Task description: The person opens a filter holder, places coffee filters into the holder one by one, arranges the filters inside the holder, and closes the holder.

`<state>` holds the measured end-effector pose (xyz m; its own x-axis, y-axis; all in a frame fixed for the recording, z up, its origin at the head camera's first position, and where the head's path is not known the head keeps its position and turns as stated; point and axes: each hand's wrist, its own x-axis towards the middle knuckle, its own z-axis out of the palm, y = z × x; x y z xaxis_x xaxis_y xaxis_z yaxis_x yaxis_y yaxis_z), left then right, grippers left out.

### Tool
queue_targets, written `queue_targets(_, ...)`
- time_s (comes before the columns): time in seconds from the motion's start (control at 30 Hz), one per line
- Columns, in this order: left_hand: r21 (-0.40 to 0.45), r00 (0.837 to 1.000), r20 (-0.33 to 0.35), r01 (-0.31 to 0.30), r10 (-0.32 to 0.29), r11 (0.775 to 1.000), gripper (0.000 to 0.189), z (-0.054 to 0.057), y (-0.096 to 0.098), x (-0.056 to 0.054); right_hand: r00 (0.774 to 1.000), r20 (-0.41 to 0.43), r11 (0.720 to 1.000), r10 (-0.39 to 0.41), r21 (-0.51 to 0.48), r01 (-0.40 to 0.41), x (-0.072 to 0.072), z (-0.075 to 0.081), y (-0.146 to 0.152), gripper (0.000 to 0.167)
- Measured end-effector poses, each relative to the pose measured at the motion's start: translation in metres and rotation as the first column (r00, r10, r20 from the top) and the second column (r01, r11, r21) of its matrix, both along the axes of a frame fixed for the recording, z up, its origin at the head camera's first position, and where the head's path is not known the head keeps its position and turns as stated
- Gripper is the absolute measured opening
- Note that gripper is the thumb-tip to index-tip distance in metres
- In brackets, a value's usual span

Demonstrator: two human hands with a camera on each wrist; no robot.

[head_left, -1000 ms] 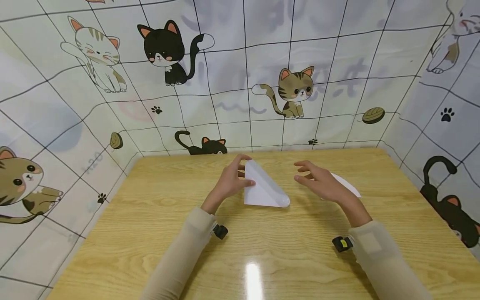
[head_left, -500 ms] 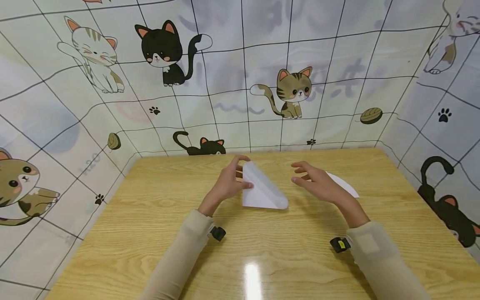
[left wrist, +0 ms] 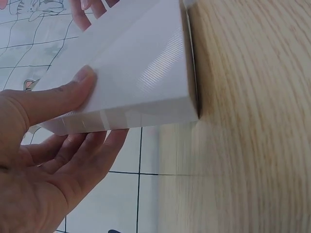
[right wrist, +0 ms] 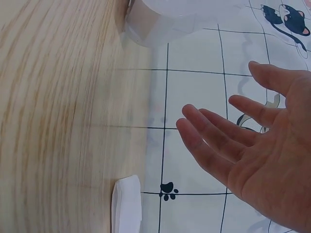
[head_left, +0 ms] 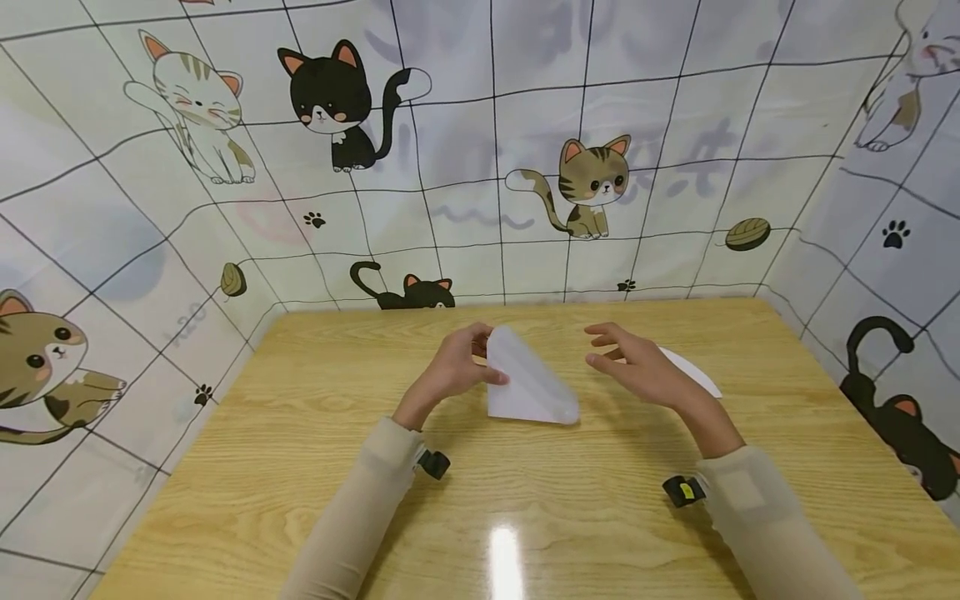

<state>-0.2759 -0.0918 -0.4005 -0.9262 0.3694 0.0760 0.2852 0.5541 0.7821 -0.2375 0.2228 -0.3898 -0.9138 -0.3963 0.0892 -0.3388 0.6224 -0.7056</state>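
A white triangular box [head_left: 528, 383] with rounded corners and a glossy, partly see-through edge stands on the wooden table. My left hand [head_left: 453, 362] grips its left side, thumb on the near face and fingers behind. The left wrist view shows the thumb pressed on the box's broad white face [left wrist: 141, 63], with the box's lower edge against the tabletop. My right hand [head_left: 637, 367] hovers to the right, apart from the box, fingers loosely spread and holding nothing. Behind the right hand lies a thin white piece with a curved edge [head_left: 692, 372]; part of it is hidden.
The light wood table [head_left: 360, 517] meets walls covered in a cat-print sheet [head_left: 465, 150] at the back and both sides. In the right wrist view the white piece [right wrist: 127, 206] looks layered or folded.
The left fingers have come down at the box's top corner, and the box has lowered and tipped slightly. The right hand has stayed nearly still. The view shifts a little.
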Motion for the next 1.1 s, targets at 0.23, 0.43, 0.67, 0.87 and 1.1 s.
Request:
queue_targets(0.23,0.020,0.997,0.042,0.058,-0.059,0.998,0.045,0.003,-0.006,0.001,1.000,-0.011,1.000,0.010,0.010,-0.010,0.002,0.003,-0.002,0.057)
queue_targets(0.43,0.043,0.984,0.050,0.166,-0.168,0.985,0.037,0.005,-0.010,-0.001,1.000,0.006,1.000,0.017,-0.006,-0.017,0.002,0.006,-0.003,0.056)
queue_targets(0.67,0.061,0.967,0.130,0.214,-0.220,0.975,0.033,0.004,-0.012,0.000,0.998,0.038,0.998,0.042,-0.056,-0.040,0.004,0.005,-0.008,0.054)
queue_targets(0.87,0.040,0.950,0.157,0.266,-0.269,0.963,0.029,0.000,-0.014,-0.001,0.998,0.021,0.996,0.059,-0.065,-0.057,0.006,0.008,-0.012,0.051)
queue_targets(1.1,0.006,0.942,0.168,0.294,-0.290,0.956,0.028,-0.001,-0.012,0.000,0.998,-0.006,0.996,0.063,-0.060,-0.063,0.008,0.010,-0.017,0.050)
